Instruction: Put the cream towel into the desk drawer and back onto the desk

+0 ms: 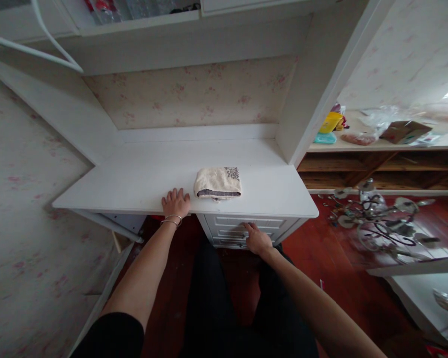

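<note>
Where the head view looks down, the left hand [176, 203] lies flat on the white desk top [134, 174], fingers apart, gripping nothing. The folded towel [217, 183] sits just beside it at 3 o'clock. The right hand [257, 238], at 5 o'clock, touches the drawer front [224, 229]; its fingertips are hidden, so its closure cannot be told.

Desk top [134, 174]: plain white. Drawer fronts [242, 226], near right: white, matching. Folded towel [217, 182]: cream, with a grey-brown band along its near edge and a dark floral motif at its far right corner. Wallpaper [194, 94]: pale cream with a faded pink flower print. Floor [332, 258]: dark red-brown. Sleeve [112, 338], near left: black. Bangles [172, 219]: silver.
</note>
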### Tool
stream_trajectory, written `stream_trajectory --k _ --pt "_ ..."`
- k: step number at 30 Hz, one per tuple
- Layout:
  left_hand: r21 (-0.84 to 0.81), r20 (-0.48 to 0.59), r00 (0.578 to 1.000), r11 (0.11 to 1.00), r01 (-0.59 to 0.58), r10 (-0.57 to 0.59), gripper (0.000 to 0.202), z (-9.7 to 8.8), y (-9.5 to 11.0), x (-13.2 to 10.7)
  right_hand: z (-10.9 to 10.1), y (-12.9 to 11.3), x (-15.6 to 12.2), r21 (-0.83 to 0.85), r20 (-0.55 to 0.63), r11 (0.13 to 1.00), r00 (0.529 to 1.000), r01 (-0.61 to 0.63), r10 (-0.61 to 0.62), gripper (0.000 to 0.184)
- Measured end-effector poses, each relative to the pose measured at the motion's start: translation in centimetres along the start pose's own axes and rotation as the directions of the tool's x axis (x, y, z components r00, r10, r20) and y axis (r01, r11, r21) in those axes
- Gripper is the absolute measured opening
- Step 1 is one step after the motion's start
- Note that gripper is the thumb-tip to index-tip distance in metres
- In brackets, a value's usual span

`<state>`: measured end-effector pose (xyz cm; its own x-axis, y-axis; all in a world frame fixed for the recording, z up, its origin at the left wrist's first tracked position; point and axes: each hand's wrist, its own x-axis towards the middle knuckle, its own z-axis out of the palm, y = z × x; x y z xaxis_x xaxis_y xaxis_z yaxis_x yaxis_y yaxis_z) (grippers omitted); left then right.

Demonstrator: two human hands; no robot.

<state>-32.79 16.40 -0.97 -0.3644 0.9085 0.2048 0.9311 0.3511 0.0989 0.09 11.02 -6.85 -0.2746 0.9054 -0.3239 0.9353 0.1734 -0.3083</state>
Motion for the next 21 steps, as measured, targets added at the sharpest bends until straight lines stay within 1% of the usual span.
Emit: stream_trajectory --k 3,6,10,14,18,21 --pt "0.003 0.006 1.000 1.000 0.004 -0.004 0.055 0.0 0.0 0.0 0.1 -0.2 -0.4 0.004 -0.014 1.000 1.000 -0.018 0.018 0.063" --pt "0.009 0.020 1.000 1.000 0.014 -0.014 0.055 -0.1 0.1 0.1 0.4 -0.3 -1.6 0.009 -0.014 1.000 1.000 -0.005 0.005 0.059" --pt "0.017 0.011 1.000 1.000 0.005 -0.005 0.055 0.0 0.1 0.1 1.5 -0.2 -4.3 0.015 0.013 1.000 1.000 0.015 -0.015 0.051" --pt "0.009 0.019 1.000 1.000 -0.003 0.003 0.056 0.1 -0.1 0.2 2.7 -0.2 -7.1 0.027 0.054 0.999 0.998 0.019 -0.021 0.052" --pt "0.011 0.032 0.999 1.000 0.000 -0.001 0.056 0.1 -0.1 0.3 3.0 -0.4 -9.4 0.062 0.085 0.998 0.996 0.029 -0.034 0.049" --pt "0.003 0.048 0.999 1.000 0.003 -0.003 0.057 0.0 0.0 0.2 3.3 -0.8 -11.0 0.066 0.082 0.998 0.996 0.020 -0.025 0.048"
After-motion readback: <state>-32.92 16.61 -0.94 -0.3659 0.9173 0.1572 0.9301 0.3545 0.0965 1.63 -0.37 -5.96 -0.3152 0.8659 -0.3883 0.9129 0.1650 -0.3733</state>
